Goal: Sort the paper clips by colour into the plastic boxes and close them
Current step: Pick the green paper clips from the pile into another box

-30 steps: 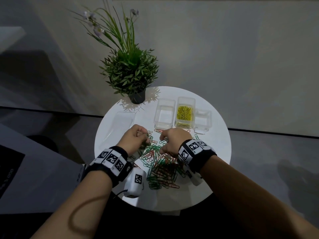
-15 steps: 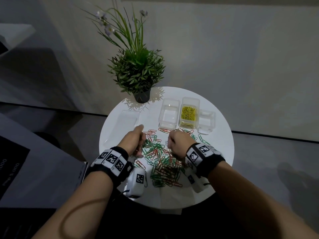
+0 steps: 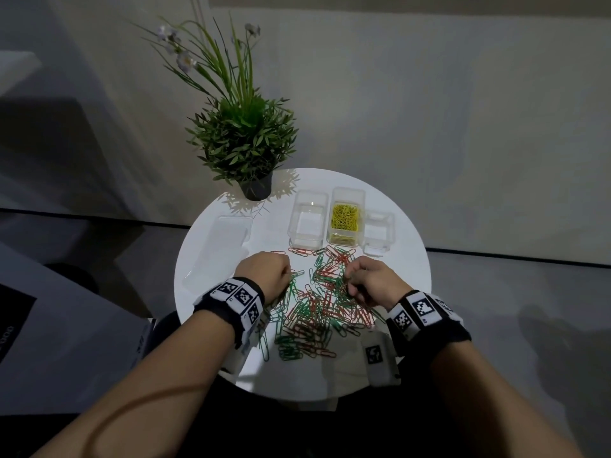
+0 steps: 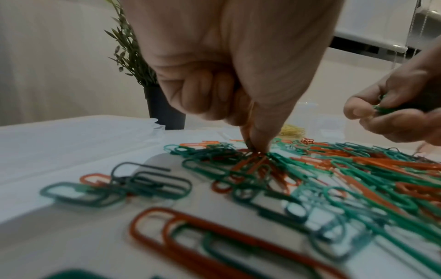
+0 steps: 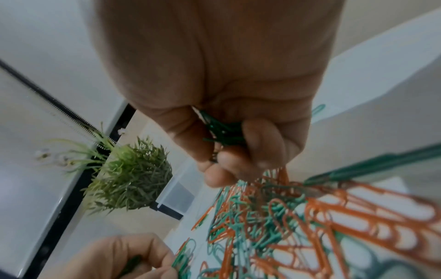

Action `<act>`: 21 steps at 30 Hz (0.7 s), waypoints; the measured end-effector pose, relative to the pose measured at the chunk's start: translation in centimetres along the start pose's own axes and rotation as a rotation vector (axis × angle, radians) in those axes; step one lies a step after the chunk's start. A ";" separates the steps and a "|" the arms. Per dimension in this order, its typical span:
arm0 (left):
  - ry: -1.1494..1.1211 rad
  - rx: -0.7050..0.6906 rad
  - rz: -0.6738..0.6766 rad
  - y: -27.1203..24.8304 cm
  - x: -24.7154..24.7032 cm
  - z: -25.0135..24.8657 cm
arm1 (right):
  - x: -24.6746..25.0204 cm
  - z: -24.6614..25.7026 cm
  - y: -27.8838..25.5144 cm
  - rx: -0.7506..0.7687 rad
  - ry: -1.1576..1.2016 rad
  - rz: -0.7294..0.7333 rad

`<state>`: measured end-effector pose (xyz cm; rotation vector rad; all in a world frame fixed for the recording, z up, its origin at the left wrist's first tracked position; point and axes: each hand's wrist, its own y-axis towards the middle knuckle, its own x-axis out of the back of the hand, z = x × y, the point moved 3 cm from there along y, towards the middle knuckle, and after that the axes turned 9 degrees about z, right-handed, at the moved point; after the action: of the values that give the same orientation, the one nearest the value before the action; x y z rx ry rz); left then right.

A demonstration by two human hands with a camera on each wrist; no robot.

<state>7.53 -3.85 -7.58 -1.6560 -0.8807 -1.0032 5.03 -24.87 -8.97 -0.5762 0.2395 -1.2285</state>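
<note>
Head view: yellow box (image 3: 345, 219) filled; red/green pile (image 3: 317, 302) still unsorted on table (image 3: 406, 259); your left hand (image 3: 264, 271) pinches red clips (image 4: 253, 162), right hand (image 3: 368, 280) clutches green clips (image 5: 224, 130); boxes open.

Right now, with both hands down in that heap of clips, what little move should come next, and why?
Probably lift the right hand and drop its bunch of green paper clips into the empty plastic box. The yellow clips are already boxed, while the left hand pinches at the red and green pile.
</note>
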 end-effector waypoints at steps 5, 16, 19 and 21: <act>-0.543 0.089 -0.015 -0.6 -0.3 1.7 | 0.0 0.5 -0.3 0.002 -0.174 -0.080; -1.342 0.107 0.034 -4.1 -2.4 1.9 | -0.7 0.7 -0.6 -0.111 -0.860 -0.138; -1.392 0.151 0.080 -4.4 -2.7 1.4 | -0.6 0.7 -0.2 -0.077 -0.861 -0.138; -1.418 0.191 0.103 -4.2 -2.7 1.3 | -0.1 0.7 -0.5 -0.051 -0.703 -0.123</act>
<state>2.95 -1.74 -8.73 -2.1000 -1.6468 0.5178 4.90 -24.67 -8.16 -1.0384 -0.3619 -1.0676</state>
